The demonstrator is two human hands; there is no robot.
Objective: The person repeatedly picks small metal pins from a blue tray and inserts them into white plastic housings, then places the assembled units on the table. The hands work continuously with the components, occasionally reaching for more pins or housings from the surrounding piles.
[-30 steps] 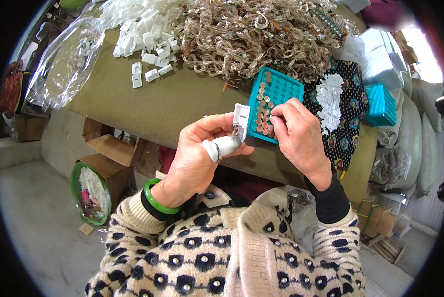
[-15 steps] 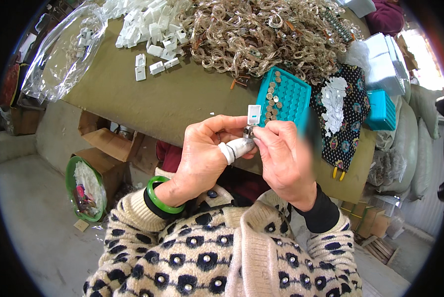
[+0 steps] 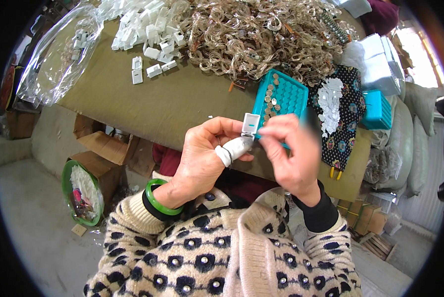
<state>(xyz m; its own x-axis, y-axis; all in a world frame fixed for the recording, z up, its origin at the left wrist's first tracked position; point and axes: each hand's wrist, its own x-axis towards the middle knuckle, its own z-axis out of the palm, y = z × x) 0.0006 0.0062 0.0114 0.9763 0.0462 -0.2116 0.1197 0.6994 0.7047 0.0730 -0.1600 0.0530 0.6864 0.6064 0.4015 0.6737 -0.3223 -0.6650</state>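
Observation:
My left hand (image 3: 202, 153) grips a small white plastic case (image 3: 250, 123) with its lid standing up. A white wrap with a dark band covers one of its fingers. Close to the case's right side, my right hand (image 3: 295, 158) has its thumb and forefinger slightly apart, and nothing shows between them. Just beyond the hands lies a teal tray (image 3: 293, 94) with rows of round pockets. Several round button cells (image 3: 274, 101) rest along its left part. The inside of the case's lower half is mostly hidden by the wrapped finger.
Heaped at the back are clear wire coils (image 3: 261, 29) and white cases (image 3: 152, 29). White flat pieces (image 3: 330, 104) lie on a dark patterned cloth (image 3: 348, 143), near yellow-handled pliers (image 3: 335, 173). Stacked teal trays (image 3: 377, 109) stand right; a green basin (image 3: 68, 183) sits on the floor.
My right hand has drawn back a little to the right from the case, its fingertips parting. The case in my left hand has tipped slightly and sits lower.

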